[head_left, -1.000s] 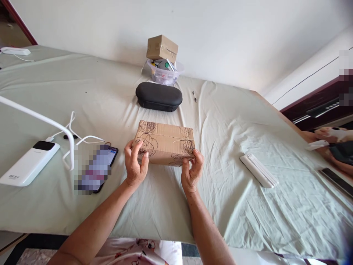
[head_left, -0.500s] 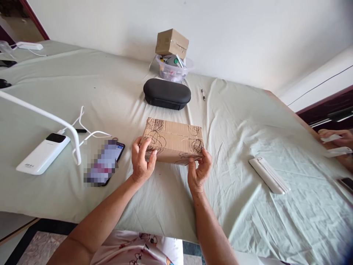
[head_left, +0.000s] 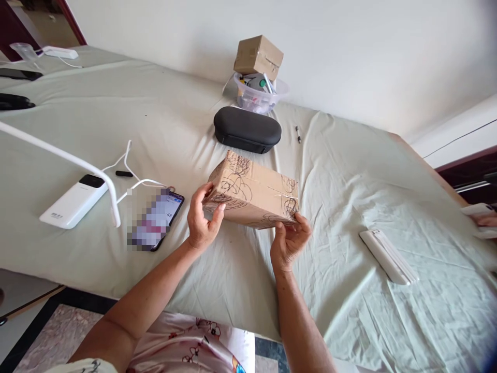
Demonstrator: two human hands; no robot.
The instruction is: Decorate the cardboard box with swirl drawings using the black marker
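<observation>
A brown cardboard box (head_left: 254,189) with black scribbles and clear tape hangs tilted just above the pale green sheet (head_left: 341,171). My left hand (head_left: 202,220) grips its near left corner, thumb on the front face. At the near right corner my right hand (head_left: 289,239) holds it from below with the fingertips. A phone (head_left: 157,220) lies flat just left of my left hand.
A black oval case (head_left: 247,129) lies behind the box, with a pen (head_left: 297,134) to its right. Further back a clear tub (head_left: 258,96) carries a small cardboard box (head_left: 258,56). A white power bank (head_left: 75,201), cables and a white lamp arm (head_left: 62,158) are at left. A white flat pack (head_left: 388,255) lies right.
Both hands have lifted the box off the sheet and tipped it, left end higher. The view has swung left, so everything sits further right in the picture.
</observation>
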